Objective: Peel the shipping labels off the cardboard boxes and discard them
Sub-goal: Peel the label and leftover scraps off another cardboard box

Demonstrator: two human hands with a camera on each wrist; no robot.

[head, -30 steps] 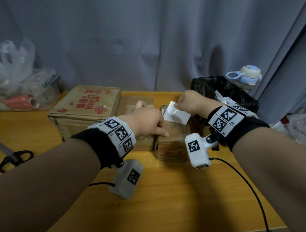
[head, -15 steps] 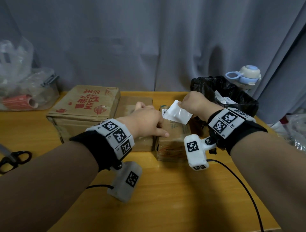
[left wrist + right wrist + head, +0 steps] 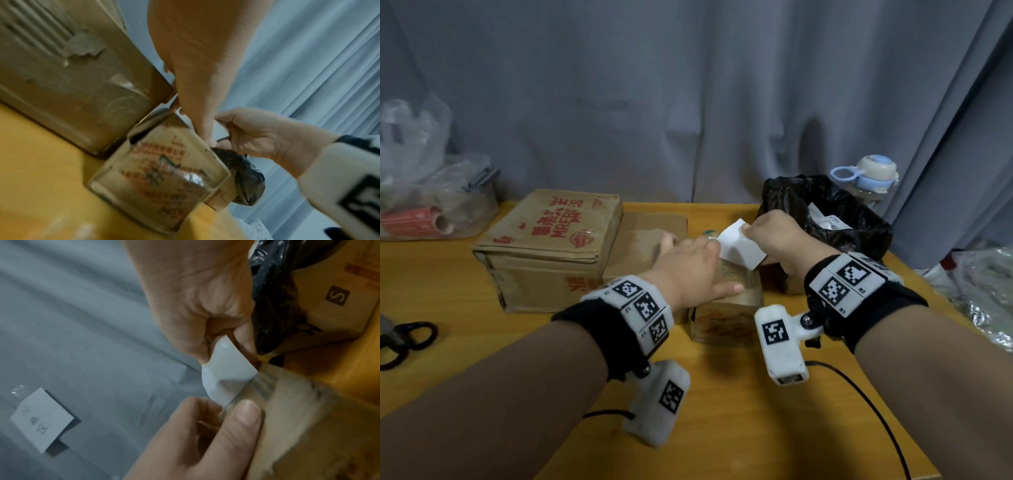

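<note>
The peel is midway: the right hand (image 3: 774, 236) pinches a lifted corner of the white shipping label (image 3: 739, 245), much of it raised while its lower edge clings to the small cardboard box (image 3: 726, 308) on the tabletop (image 3: 722, 428). The left hand (image 3: 688, 267) lies on the box with fingers extended, pinning it. I'd say the next move is a steady pull to free that edge, then a drop into the black bag (image 3: 859, 226) just beside.

Three boxes (image 3: 551, 253) sit side by side; bag (image 3: 859, 219) right, scissors (image 3: 404, 341) apparently left.
</note>
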